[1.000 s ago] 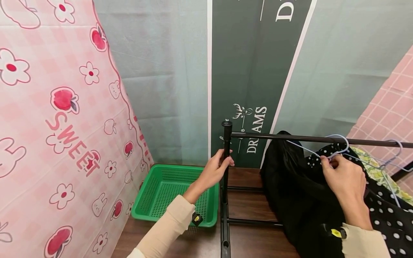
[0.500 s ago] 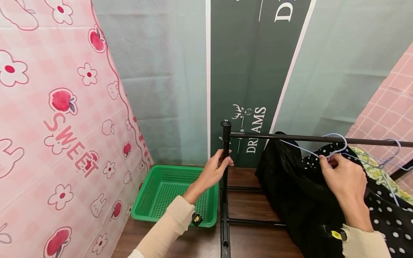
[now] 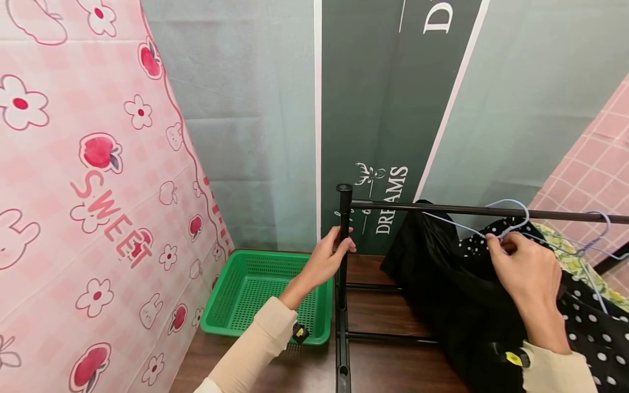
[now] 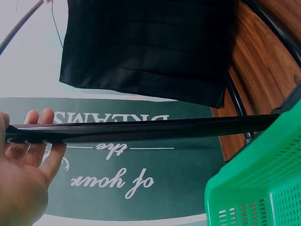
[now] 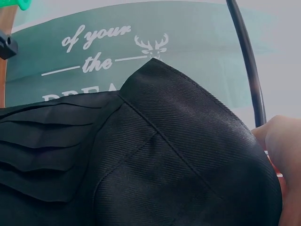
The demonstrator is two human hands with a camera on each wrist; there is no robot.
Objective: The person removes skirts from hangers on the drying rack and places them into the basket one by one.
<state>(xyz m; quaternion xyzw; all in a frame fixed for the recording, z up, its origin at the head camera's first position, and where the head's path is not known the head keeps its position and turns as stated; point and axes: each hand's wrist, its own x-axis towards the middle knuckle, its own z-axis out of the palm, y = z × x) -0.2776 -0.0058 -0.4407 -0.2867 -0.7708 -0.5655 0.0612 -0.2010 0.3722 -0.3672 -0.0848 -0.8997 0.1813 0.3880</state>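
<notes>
My left hand [image 3: 328, 256] grips the black upright post [image 3: 344, 218] of a clothes rack just below its top. In the left wrist view its fingers wrap that post [image 4: 155, 131]. At the right, my right hand [image 3: 528, 267] pinches a light blue hanger [image 3: 521, 206] at the base of its hook, and the hook lies over the black rail [image 3: 452, 208]. A black garment [image 3: 422, 256] hangs from this hanger, left of and below the hand. The right wrist view is mostly filled by the garment's black cloth [image 5: 188, 136], with the thumb side of my hand [image 5: 282, 146] at the edge.
A second blue hanger [image 3: 597, 240] hangs farther right, beside a black polka-dot garment [image 3: 601, 355] and a yellow-green floral cloth [image 3: 555, 240]. A green plastic basket [image 3: 221, 295] stands left of the post on the wood floor [image 3: 383, 360]. Printed curtains [image 3: 275, 136] close off the back.
The black garment has swung to the left along the rail side, and its hanger's arm has tilted a little left. My left hand keeps its place on the post.
</notes>
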